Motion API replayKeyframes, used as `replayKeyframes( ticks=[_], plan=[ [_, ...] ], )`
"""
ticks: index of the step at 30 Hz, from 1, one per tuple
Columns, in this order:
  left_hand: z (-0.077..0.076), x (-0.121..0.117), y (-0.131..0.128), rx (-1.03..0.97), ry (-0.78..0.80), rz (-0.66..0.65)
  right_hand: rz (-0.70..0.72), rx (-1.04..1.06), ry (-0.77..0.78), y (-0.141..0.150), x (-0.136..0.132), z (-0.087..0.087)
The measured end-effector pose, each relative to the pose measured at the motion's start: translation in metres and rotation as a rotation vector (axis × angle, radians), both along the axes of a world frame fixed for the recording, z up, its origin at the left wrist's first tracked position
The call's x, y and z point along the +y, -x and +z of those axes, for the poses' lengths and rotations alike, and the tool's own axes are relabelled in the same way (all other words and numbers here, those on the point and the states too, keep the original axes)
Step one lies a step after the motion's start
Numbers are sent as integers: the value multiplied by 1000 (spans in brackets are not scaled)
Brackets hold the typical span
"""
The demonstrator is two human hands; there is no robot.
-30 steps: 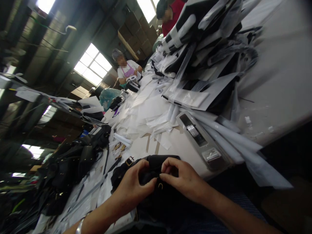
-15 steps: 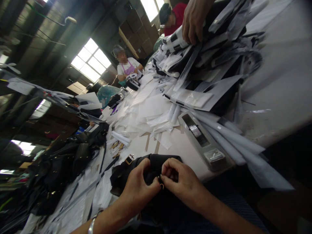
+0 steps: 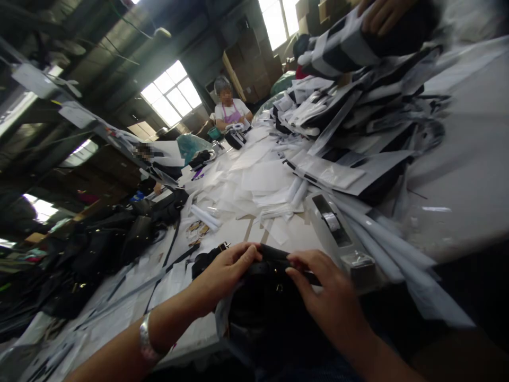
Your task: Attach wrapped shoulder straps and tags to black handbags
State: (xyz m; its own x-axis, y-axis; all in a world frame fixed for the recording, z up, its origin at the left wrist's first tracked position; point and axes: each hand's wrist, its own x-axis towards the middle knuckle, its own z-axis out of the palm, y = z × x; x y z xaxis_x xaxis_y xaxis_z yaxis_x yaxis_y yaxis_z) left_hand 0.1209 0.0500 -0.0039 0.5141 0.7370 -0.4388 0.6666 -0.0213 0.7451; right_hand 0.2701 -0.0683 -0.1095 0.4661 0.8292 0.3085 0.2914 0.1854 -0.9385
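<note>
A black bag (image 3: 258,297) with small gold-coloured metal fittings is at the table's near edge, its lower part lost in shadow. My left hand (image 3: 234,262) grips its upper edge, fingers closed over the dark material. On the other side, my right hand (image 3: 322,276) pinches the same edge between thumb and fingers. A gold buckle (image 3: 225,246) on a black strap shows just beyond my left hand. Between the hands, small gold studs and a metal fitting (image 3: 279,288) catch light on the bag's front.
A grey tape dispenser (image 3: 330,223) stands right of the bag. White paper sheets (image 3: 258,178) cover the table's middle. Wrapped black pieces (image 3: 358,122) pile up at right, under another person's hand (image 3: 384,16). Black bags (image 3: 131,233) lie at left. A co-worker (image 3: 230,109) sits far back.
My hands have moved apart from the small gold fitting to the bag's upper edge. The other person's hand has lifted a wrapped black piece up and right. The view has shifted.
</note>
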Motion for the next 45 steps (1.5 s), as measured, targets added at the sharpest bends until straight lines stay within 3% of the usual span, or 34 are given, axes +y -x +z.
replayKeyframes(
  ticks=[2,4,6,11,14,16,19,21,24,27,29,31,33,36,38,40,42,45],
  plan=[
    [3,-5,-1,-61,-24,54,138,6,-28,18,-14,10],
    [3,-10,-3,-152,11,107,387,53,54,38,-24,20],
    [4,-17,-6,-253,91,162,541,88,158,60,-28,29],
    [15,-35,-7,-447,233,159,583,306,330,99,-16,36],
    [28,-38,15,-503,78,89,620,524,301,104,-9,40],
    [30,-40,41,-562,-62,121,612,644,253,102,-8,47],
    [12,-54,85,-607,-30,219,593,777,156,98,-5,65],
    [-7,-70,109,-581,69,125,612,851,86,97,-1,76],
    [-30,-91,137,-509,44,-26,634,917,51,97,10,87],
    [-28,-96,161,-455,-7,9,629,944,69,88,21,87],
    [-13,-92,176,-356,-94,70,603,851,106,76,22,83],
    [6,-85,189,-219,-294,89,529,593,176,60,15,78],
    [25,-79,199,-103,-542,57,338,211,182,43,4,77],
    [47,-70,208,-2,-820,-8,42,-415,-40,29,-6,86],
    [58,-63,209,16,-949,-71,89,-761,-184,29,-2,97],
    [67,-56,208,6,-1067,-158,258,-978,-228,36,9,108],
    [75,-48,203,19,-1182,-240,353,-1075,-196,45,24,118],
    [84,-40,188,130,-1371,-298,328,-1096,-141,58,43,129]
  ],
)
